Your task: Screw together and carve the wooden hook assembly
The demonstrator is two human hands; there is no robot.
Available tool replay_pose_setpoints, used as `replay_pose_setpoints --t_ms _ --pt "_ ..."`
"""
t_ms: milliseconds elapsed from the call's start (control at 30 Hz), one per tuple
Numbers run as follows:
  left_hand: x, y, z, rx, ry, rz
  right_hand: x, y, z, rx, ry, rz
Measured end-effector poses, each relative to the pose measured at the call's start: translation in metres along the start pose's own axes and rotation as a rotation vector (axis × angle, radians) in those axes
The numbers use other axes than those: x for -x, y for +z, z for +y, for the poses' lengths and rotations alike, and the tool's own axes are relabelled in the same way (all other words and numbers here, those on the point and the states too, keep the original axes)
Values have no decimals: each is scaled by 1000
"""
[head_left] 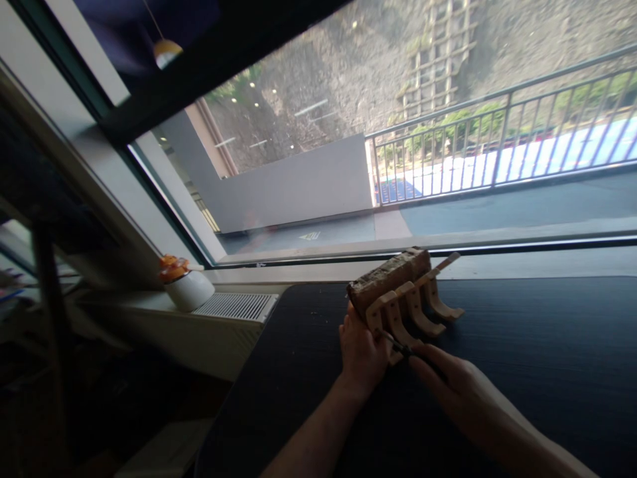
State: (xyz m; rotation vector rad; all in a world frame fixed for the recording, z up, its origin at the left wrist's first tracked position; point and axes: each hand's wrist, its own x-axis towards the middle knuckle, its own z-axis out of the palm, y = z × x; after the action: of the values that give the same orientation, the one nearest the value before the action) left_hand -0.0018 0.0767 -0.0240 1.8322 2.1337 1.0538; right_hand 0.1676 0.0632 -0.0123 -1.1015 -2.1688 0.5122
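Note:
A wooden hook rack (398,289), a bark-edged board with several curved pale pegs, lies on a dark table (547,345). My left hand (361,352) is closed around the near end of the rack, steadying it. My right hand (448,382) is pinched on a thin dark tool (398,345), whose tip meets the peg nearest my left hand. What kind of tool it is stays unclear in the dim light.
A white pot (188,287) with orange contents stands on the sill at left, beside a vent grille (233,307). A large window (398,133) runs behind the table, with a railed balcony outside. The left side of the room is dark.

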Motion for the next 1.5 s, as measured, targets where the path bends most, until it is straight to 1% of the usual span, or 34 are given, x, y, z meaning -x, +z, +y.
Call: replay_pose_setpoints --t_ms 67,133,233,267,367,467,533,600,667,767,833,900,967,1033,1100,1133,1200,1267,1300,1400,1500 --pt "0 0 0 -5 -1 -1 0 0 1 47 -12 -1" --pt "0 1 0 -10 -10 3 0 -1 2 169 -71 58" --pt "0 2 -1 -14 -22 10 0 -5 4 356 -246 200" --pt "0 2 0 -13 -26 11 0 -6 5 394 -314 227" --pt "0 1 0 -8 -34 10 1 -8 5 434 -456 221" --pt "0 0 1 -23 -27 4 3 -5 3 401 -481 207" --pt "1 0 0 -24 -27 8 5 -2 1 349 -454 210" --pt "1 0 -1 -6 -37 19 6 0 -1 282 -380 202" --pt "1 1 -1 16 -44 35 5 0 -3 171 -247 163" --pt "1 1 -1 44 -26 66 -2 -5 -5 -106 10 54" --pt "1 1 0 51 -7 78 -7 -8 -5 -282 137 5" --pt "1 0 0 49 4 75 -10 -10 -4 -368 201 -13" --pt "2 0 0 43 -8 66 -9 -9 -2 -347 203 -8" --pt "2 -1 0 37 -31 59 -6 -7 -1 -228 167 22" --pt "2 -1 0 28 -48 55 -2 -6 0 -60 81 78" --pt "2 -1 0 25 -52 54 0 -6 0 25 8 114" --pt "2 -2 1 26 -58 51 1 -9 0 171 -185 191" --pt "2 -3 2 32 -69 51 1 -13 0 274 -369 249" --pt "2 -3 3 34 -72 53 0 -15 0 307 -434 262" --pt "2 -3 3 38 -70 61 -2 -18 1 349 -524 260" --pt "2 -2 2 47 -76 65 -1 -16 -1 341 -535 267"
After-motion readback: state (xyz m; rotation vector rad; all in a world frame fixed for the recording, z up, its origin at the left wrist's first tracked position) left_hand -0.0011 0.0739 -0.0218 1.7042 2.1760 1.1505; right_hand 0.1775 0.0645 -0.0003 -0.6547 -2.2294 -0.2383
